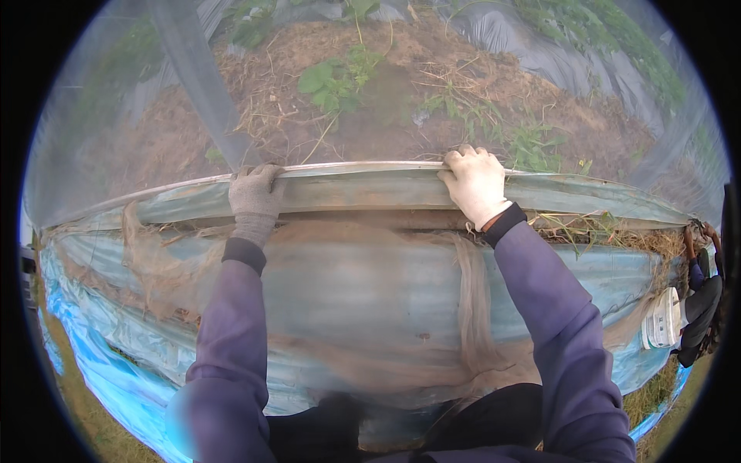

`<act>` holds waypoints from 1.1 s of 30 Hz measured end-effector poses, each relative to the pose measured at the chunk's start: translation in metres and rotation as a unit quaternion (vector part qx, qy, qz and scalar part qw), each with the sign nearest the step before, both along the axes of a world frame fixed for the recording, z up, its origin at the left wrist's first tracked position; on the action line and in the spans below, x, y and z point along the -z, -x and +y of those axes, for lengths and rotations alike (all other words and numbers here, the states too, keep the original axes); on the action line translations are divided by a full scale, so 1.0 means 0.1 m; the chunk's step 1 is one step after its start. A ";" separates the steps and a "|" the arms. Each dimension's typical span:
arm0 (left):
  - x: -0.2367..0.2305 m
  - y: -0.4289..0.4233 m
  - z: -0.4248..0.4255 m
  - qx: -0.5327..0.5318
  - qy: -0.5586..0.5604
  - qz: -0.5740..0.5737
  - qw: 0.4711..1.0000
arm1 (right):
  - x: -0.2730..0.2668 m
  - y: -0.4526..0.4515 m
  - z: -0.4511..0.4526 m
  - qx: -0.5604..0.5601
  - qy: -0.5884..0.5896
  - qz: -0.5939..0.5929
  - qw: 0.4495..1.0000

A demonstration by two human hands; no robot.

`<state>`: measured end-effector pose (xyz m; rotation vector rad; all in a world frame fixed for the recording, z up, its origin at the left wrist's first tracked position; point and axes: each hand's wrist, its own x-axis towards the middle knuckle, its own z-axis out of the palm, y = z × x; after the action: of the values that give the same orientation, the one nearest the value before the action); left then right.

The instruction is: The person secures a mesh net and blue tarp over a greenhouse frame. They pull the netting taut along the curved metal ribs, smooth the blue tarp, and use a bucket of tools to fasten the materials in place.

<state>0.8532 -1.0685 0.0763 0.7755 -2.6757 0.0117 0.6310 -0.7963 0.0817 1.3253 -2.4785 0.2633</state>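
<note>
My left hand point(255, 194), in a grey knitted glove, is closed over the upper edge of a long strip of plastic sheeting point(365, 188). Farther right along the same edge, my right hand point(477, 179) grips it in a white glove, knuckles up. A pale rim runs along this edge between both hands. Below the strip lies more bluish plastic sheeting point(347, 289), soiled with brown, with thin brown netting point(473, 301) draped across it. The fingertips of both hands are hidden behind the edge.
Behind clear plastic film are soil point(370, 133), green plants point(330, 87) and silvery mulch film point(515, 40). Dry grass point(642, 240) lies along the strip at right. Another person point(700, 301) crouches at far right beside a white bucket point(661, 318). Bright blue sheeting point(116, 382) spreads at lower left.
</note>
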 end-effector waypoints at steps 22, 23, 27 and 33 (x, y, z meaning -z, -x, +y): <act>0.27 0.48 0.62 0.136 0.085 0.109 0.981 | -0.19 0.10 -0.08 0.020 -0.066 -0.124 0.990; 0.29 0.50 0.58 0.151 0.072 0.105 0.980 | -0.19 0.10 -0.08 0.022 -0.084 -0.119 0.989; 0.30 0.61 0.46 0.212 0.032 0.133 0.968 | -0.14 -0.01 -0.05 0.046 -0.025 -0.004 0.999; 0.24 0.61 0.35 0.141 -0.087 0.089 0.982 | -0.07 -0.20 0.21 0.037 -0.005 -0.064 0.997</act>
<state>0.7918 -1.0334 0.0519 0.4151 -2.6112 -0.3516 0.6506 -0.7750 0.0891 1.2532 -2.6314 0.3268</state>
